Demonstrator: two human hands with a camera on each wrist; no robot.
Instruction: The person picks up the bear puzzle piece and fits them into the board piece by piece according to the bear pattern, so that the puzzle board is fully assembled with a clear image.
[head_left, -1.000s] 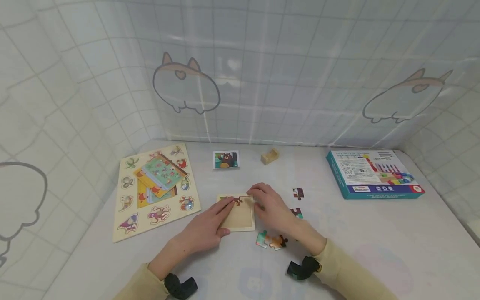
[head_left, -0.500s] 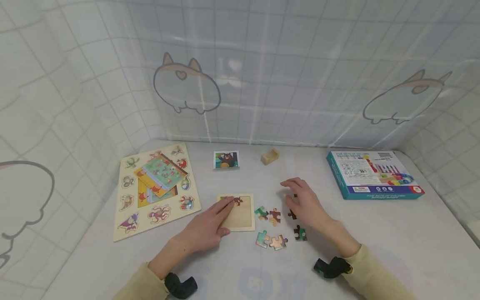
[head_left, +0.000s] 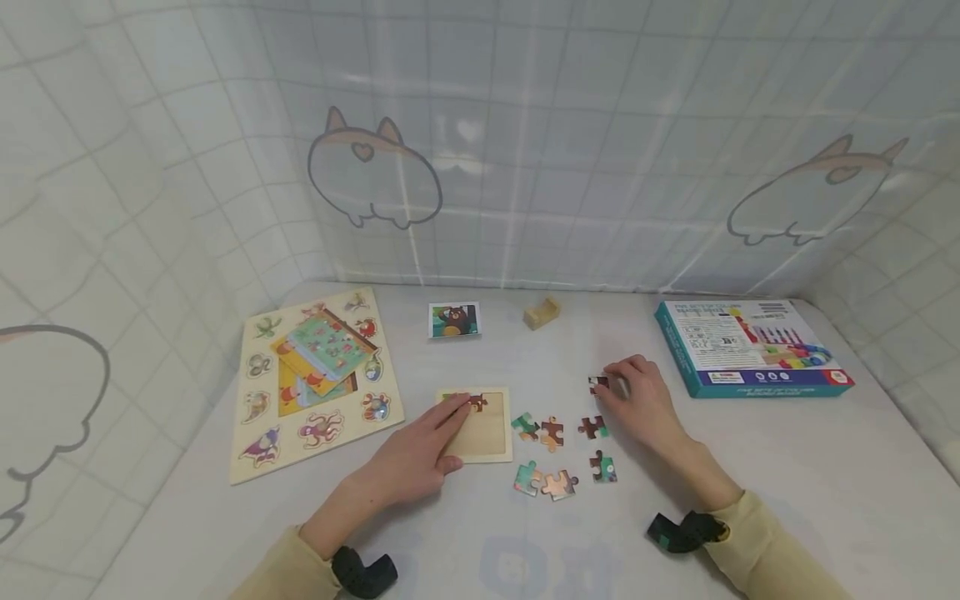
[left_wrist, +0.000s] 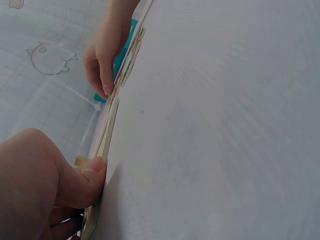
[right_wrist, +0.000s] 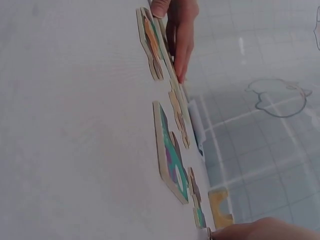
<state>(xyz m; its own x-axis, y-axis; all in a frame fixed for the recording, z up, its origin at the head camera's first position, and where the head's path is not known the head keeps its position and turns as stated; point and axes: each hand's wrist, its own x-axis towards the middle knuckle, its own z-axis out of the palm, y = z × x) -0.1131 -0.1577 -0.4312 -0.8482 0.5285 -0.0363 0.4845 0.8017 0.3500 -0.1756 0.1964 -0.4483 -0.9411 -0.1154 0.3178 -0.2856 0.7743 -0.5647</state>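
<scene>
My left hand (head_left: 412,454) rests on the left side of a small wooden puzzle tray (head_left: 495,457). Its fingers lie straight over the top left corner, and its thumb touches the front edge. A brown puzzle piece (head_left: 477,403) sits in the tray by those fingertips, which partly cover that corner. To the right, my right hand (head_left: 643,408) pinches a dark puzzle piece (head_left: 597,382) at table level. Between the hands lie several loose pieces, among them a green one (head_left: 526,427), a brown one (head_left: 552,433) and a green-and-brown one (right_wrist: 172,155).
A bear picture card (head_left: 453,320) and a small wooden block (head_left: 542,313) lie at the back. On the left is an animal puzzle board (head_left: 318,429) with picture boards (head_left: 330,346) on it. A teal-edged box (head_left: 750,350) lies at the right.
My right hand has left the tray's upper right corner and moved right to the dark piece at the far right, uncovering loose pieces. My left hand has stayed on the tray.
</scene>
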